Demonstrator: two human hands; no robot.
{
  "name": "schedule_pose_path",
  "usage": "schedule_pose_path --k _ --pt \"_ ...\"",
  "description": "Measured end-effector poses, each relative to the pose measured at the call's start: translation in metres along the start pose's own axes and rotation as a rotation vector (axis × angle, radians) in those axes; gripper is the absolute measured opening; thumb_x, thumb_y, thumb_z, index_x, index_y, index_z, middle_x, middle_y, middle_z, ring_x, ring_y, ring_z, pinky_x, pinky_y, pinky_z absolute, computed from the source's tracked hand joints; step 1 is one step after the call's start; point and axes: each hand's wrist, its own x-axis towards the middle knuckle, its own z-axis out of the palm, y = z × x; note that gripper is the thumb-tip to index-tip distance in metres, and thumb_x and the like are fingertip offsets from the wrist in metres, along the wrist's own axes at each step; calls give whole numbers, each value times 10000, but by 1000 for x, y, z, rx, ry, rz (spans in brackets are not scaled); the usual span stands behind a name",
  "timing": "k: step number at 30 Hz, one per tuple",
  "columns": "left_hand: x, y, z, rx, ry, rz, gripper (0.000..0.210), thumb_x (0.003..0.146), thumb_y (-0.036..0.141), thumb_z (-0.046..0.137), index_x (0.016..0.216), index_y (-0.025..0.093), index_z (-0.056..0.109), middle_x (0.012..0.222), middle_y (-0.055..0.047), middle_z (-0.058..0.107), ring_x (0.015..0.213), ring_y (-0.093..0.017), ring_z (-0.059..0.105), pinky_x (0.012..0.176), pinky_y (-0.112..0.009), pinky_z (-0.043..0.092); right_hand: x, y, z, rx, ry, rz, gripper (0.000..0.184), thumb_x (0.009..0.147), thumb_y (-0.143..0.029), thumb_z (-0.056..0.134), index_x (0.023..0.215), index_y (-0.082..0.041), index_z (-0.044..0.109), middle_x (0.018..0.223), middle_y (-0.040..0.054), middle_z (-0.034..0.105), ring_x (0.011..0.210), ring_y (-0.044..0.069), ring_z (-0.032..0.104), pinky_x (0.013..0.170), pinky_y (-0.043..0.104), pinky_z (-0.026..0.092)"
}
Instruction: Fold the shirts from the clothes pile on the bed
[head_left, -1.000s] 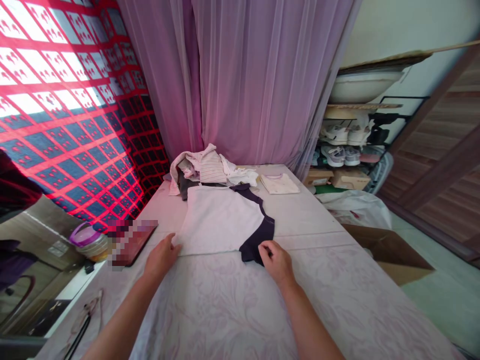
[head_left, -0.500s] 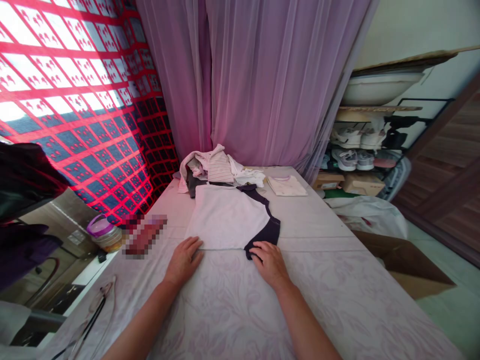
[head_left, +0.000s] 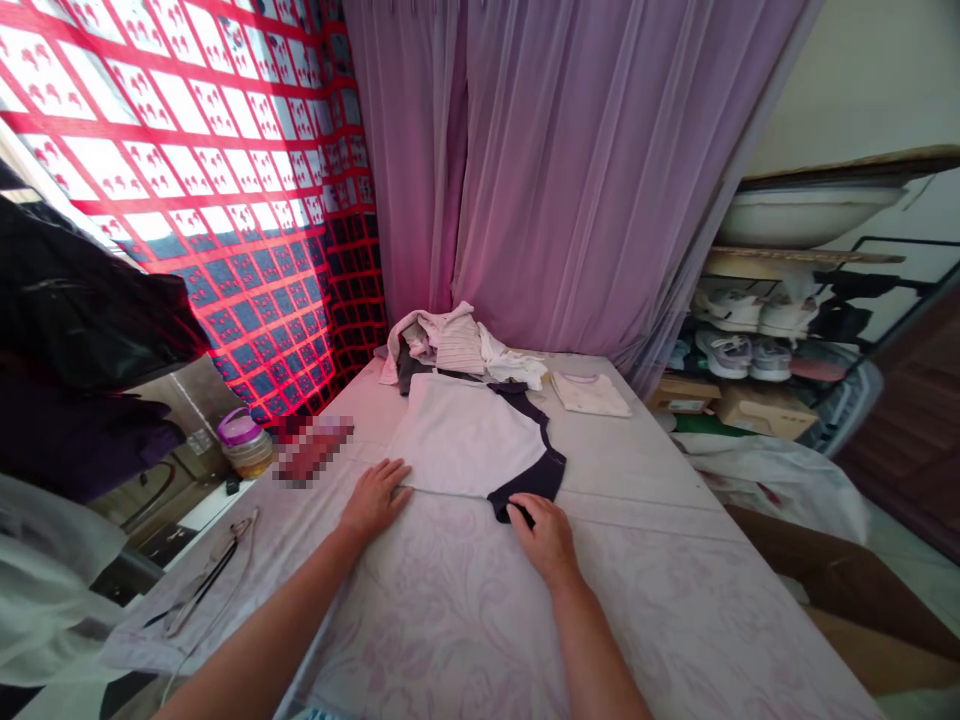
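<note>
A white shirt (head_left: 465,435) with dark sleeves and a dark neckline lies spread flat on the bed, its hem to the left and its collar to the right. My left hand (head_left: 377,498) rests at the near hem corner with fingers stretched out over the cloth. At the near dark sleeve (head_left: 525,487), my right hand (head_left: 546,535) has its fingers curled, with the sleeve edge between thumb and fingers. Beyond the shirt is a rumpled heap of clothes (head_left: 442,338) in pink, white and grey. A folded cream garment (head_left: 592,394) lies to its right.
The patterned bedsheet (head_left: 450,610) covers the bed. Cables (head_left: 206,580) lie along its left edge, near a purple-lidded jar (head_left: 244,445). A pinkish-red blurred item (head_left: 311,452) sits on the left side. To the right stand a shoe rack (head_left: 750,335) and a cardboard box (head_left: 862,590).
The view has swung left, so the scene sits further right. My right hand's fingers have curled more at the sleeve. The shirt stays spread flat, and my left hand remains at the hem.
</note>
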Motion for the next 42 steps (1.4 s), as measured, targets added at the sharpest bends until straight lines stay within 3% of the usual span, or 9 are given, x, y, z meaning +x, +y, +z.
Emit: schedule_pose_path --k 5,8,14,23,31,42 --pt "2 -5 5 27 28 19 466 890 429 429 1295 228 543 1404 -67 493 1330 -280 384 1093 -486 303 2 28 -8 -82 168 186 365 866 -351 390 924 -184 709 944 91 722 867 201 653 813 318 487" --pt "2 -6 7 36 27 19 468 896 436 418 1303 237 533 1410 -57 486 1334 -276 379 1094 -487 302 -1 46 -11 -151 128 244 343 806 -261 409 973 -195 701 968 73 718 885 199 649 816 316 495" --pt "-1 -11 14 52 41 35 464 905 441 400 1309 248 523 1419 -51 477 1337 -274 375 1090 -496 303 -12 66 -8 -171 17 196 422 695 -116 422 990 -238 698 1103 34 684 1034 193 610 913 329 475" --pt "-3 -12 16 30 57 48 433 903 431 410 1269 241 542 1402 -58 495 1330 -271 383 1084 -497 309 -19 68 -12 -177 35 115 471 640 -62 377 918 -234 716 1136 45 654 1100 209 563 986 394 440" --pt "-1 -8 11 15 42 34 427 897 430 420 1253 232 546 1399 -61 498 1328 -279 384 1084 -501 308 -13 59 -21 -175 -60 76 323 798 -232 450 938 -274 737 1237 65 603 1193 270 502 981 476 433" --pt "-1 -6 8 -44 14 14 426 884 414 455 1266 244 539 1409 -53 488 1340 -273 368 1096 -511 287 0 59 -12 -26 140 31 292 864 -332 439 837 -207 701 1101 111 676 1050 237 596 939 434 473"
